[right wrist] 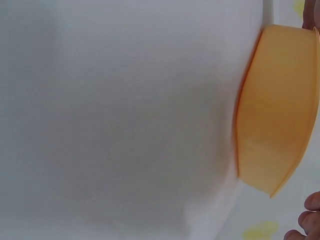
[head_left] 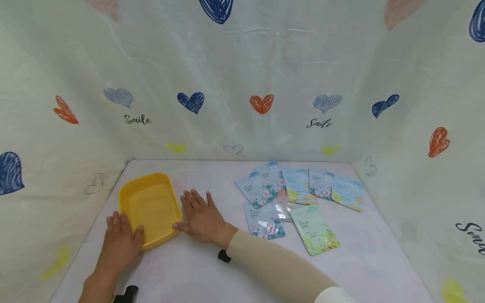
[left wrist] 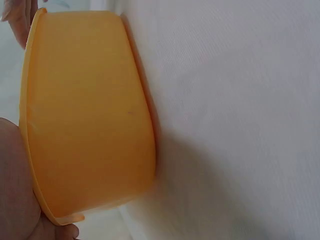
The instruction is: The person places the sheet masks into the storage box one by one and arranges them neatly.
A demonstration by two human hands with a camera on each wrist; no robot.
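Note:
A yellow plastic tray [head_left: 151, 202] with deep walls stands on the left of the table. My left hand [head_left: 120, 244] lies along its near left corner, fingers extended and thumb over the rim. In the left wrist view, part of that hand [left wrist: 15, 185] is against the rim of the tray [left wrist: 90, 110]. On the other side is my right hand [head_left: 202, 216], fingers straight and spread, its thumb tip at the near right rim. The right wrist view shows the tray's outer wall [right wrist: 277, 100], with fingertips [right wrist: 310, 220] at the lower right.
Several flat printed sachets lie right of the right hand, among them a green one [head_left: 314, 229], a blue floral one [head_left: 264, 221] and a silver-faced one [head_left: 284, 210]. They partly overlap. A heart-patterned cloth [head_left: 235, 126] surrounds the white table [head_left: 363, 261] at the back and sides.

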